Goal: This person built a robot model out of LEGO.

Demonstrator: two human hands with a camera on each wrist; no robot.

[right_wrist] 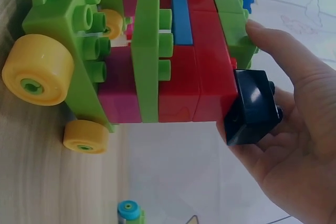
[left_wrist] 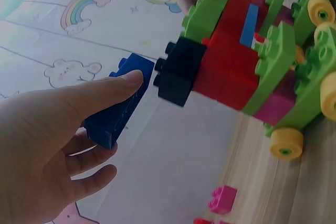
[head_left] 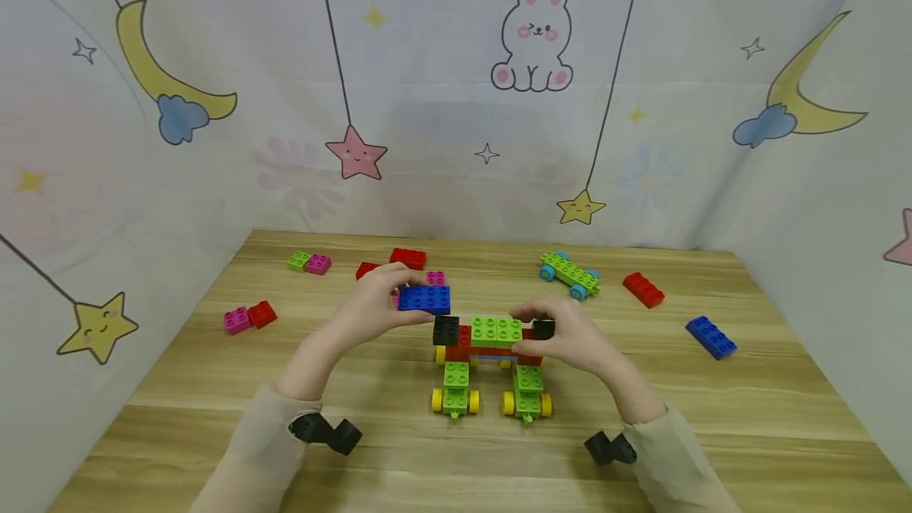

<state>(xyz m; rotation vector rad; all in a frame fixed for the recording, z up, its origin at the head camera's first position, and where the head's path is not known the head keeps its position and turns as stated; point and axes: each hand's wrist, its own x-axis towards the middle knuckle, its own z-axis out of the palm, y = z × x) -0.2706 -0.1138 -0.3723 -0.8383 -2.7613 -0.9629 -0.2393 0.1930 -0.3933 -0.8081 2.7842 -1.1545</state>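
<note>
My left hand [head_left: 366,307] pinches a blue brick [head_left: 425,299] between thumb and fingers, held tilted in the left wrist view. Just beyond it is a black brick [left_wrist: 181,71] on the left end of a brick build on wheels [right_wrist: 176,82]. Red bricks [left_wrist: 231,72] form the build's upper body, above green wheeled bases [head_left: 456,398] with yellow wheels [right_wrist: 38,71]. Green bricks [head_left: 496,331] sit in the middle of its top. My right hand [head_left: 566,335] grips the build's right top end, around another black brick [right_wrist: 252,107]; some fingertips are hidden behind it.
Red bricks [head_left: 408,258], pink-and-green bricks [head_left: 309,263] and pink-and-red bricks [head_left: 249,317] lie at the back and left. A green car base with blue wheels [head_left: 570,274], a red brick [head_left: 644,290] and a blue brick [head_left: 711,337] are on the right.
</note>
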